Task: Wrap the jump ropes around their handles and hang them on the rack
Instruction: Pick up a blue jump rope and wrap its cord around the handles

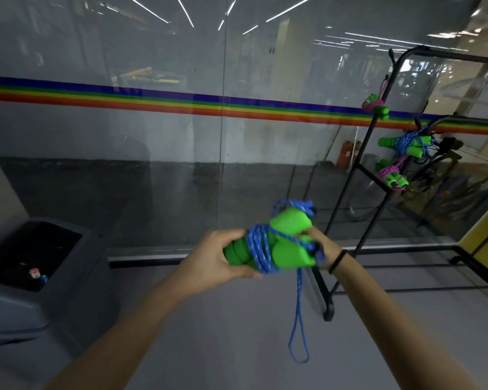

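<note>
I hold a jump rope with two green foam handles [289,232] side by side in front of me. Blue cord [258,249] is wound several times around their middle. A short loop of the blue cord [298,333] hangs below. My left hand [217,258] grips the handles' left ends. My right hand [320,247] is at their right ends, fingers on the cord. The black rack [358,170] stands to the right with three wrapped ropes on it: pink [373,105], blue [406,144] and pink [392,174].
A grey bin [40,277] with litter inside stands at the left. A glass wall with a rainbow stripe [181,101] runs ahead. The rack's black base bars [406,291] lie on the floor at the right. A yellow cabinet [485,237] stands at the far right.
</note>
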### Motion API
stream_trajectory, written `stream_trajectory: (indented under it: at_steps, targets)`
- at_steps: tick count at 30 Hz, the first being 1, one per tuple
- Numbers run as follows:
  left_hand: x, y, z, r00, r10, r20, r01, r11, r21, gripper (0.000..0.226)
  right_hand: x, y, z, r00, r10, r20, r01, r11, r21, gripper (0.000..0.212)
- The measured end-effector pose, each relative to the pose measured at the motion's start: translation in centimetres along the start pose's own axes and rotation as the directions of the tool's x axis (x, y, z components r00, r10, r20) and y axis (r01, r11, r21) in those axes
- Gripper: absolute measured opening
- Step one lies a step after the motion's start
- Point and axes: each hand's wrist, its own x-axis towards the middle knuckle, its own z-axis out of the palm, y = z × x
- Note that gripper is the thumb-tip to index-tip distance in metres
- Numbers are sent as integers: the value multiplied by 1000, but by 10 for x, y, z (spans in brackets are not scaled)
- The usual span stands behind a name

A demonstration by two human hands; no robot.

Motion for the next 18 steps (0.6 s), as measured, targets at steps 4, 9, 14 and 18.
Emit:
stream_trajectory:
  at_steps: [4, 9, 14, 18]
  targets:
    - [5, -8, 8, 962, -125, -243, 107, 991, -86, 44, -3, 14, 16, 969, 242, -50, -247, 956, -160, 25]
    - [13, -15, 7, 879, -234, -415, 284, 957, 62, 34, -9, 5, 27, 976, 216, 26, -153, 767, -623, 34]
    - [10, -22, 12, 907, -274, -321, 397, 809, 433, 52, -16, -10, 30, 966, 227, 121, 5, 455, -890, 26]
    - [7, -22, 20, 918, -367, -150, 371, 664, 649, 58, -21, -19, 35, 951, 227, 209, 111, 380, -918, 24]
